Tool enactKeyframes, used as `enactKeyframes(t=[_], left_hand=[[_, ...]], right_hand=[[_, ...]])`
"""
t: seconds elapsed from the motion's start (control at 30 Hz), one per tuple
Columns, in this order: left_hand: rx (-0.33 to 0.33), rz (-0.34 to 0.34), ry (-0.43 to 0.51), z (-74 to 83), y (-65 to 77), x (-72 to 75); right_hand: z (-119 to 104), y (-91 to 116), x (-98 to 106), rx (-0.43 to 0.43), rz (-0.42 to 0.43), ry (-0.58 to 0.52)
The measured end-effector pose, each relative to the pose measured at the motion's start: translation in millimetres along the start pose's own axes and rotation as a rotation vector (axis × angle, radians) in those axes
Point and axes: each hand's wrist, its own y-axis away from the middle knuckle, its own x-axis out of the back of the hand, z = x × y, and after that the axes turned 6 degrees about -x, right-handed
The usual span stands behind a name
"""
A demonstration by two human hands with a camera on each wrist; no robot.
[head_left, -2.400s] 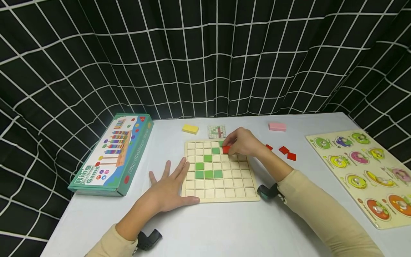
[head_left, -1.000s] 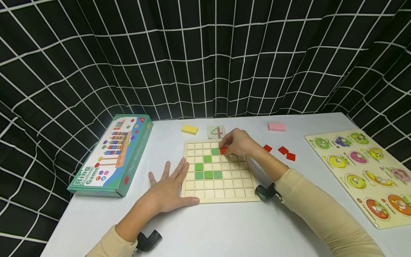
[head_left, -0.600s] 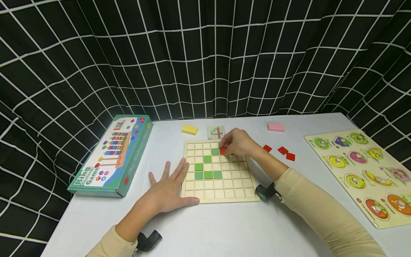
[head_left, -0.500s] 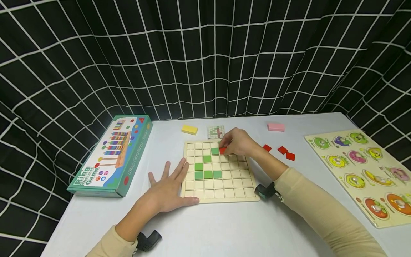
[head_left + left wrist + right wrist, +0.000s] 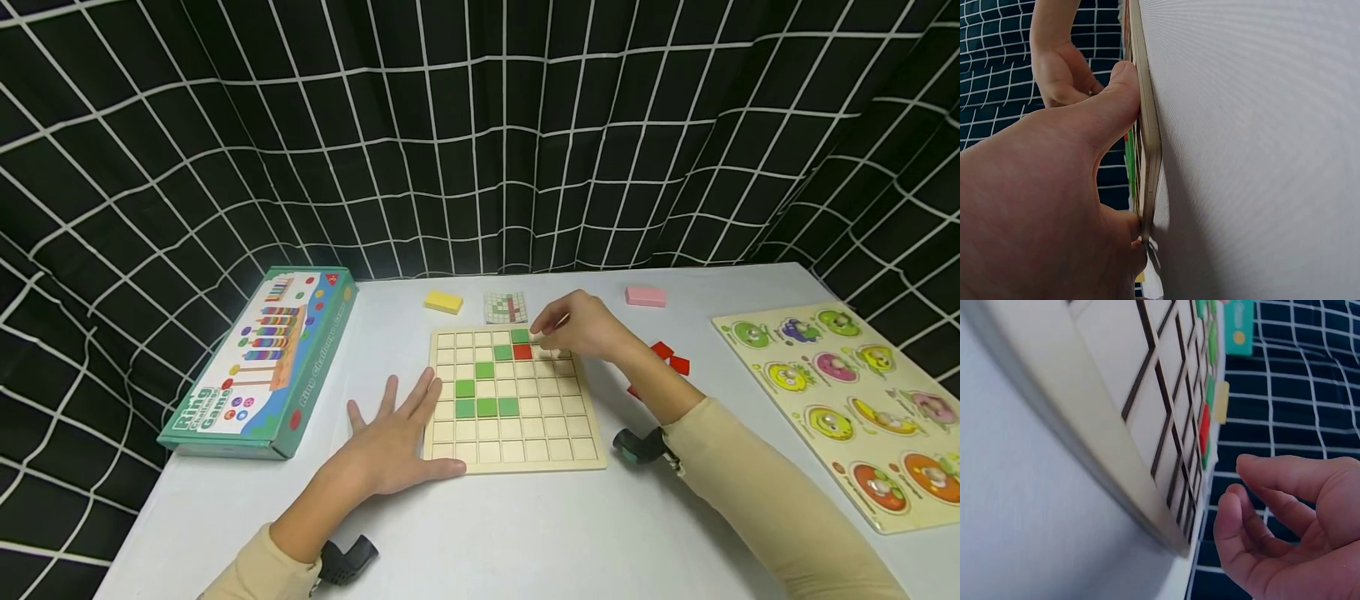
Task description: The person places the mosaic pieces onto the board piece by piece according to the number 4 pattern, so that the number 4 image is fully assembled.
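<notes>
A wooden grid board [image 5: 487, 433] lies on the table, with several green tiles [image 5: 487, 407] in its squares. One red tile [image 5: 522, 352] sits in a square just below the topmost green tile [image 5: 520, 336]. My left hand [image 5: 393, 446] is spread at the board's left edge; in the left wrist view its thumb [image 5: 1124, 84] presses on the board's rim. Over the board's upper right my right hand [image 5: 581, 327] hovers with bent fingers. The right wrist view shows a gap between its thumb and fingertips and nothing held there.
Several loose red tiles [image 5: 678, 365] lie right of the board, partly behind the right forearm. Behind the board are a pattern card [image 5: 506, 307], a yellow block [image 5: 444, 302] and a pink block [image 5: 646, 297]. A game box [image 5: 262, 358] stands left, a fruit puzzle board [image 5: 847, 392] right.
My right hand has let go of the red tile, which stays in its square, and has moved up and to the right. The left hand has not moved.
</notes>
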Motion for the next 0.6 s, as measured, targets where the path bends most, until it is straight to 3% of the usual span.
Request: enactKeyframes(t=[0.6], left_hand=[[0.009, -0.006, 0.003, 0.8, -0.1, -0.8]], right_hand=[[46, 26, 46, -0.098, 0.052, -0.045]])
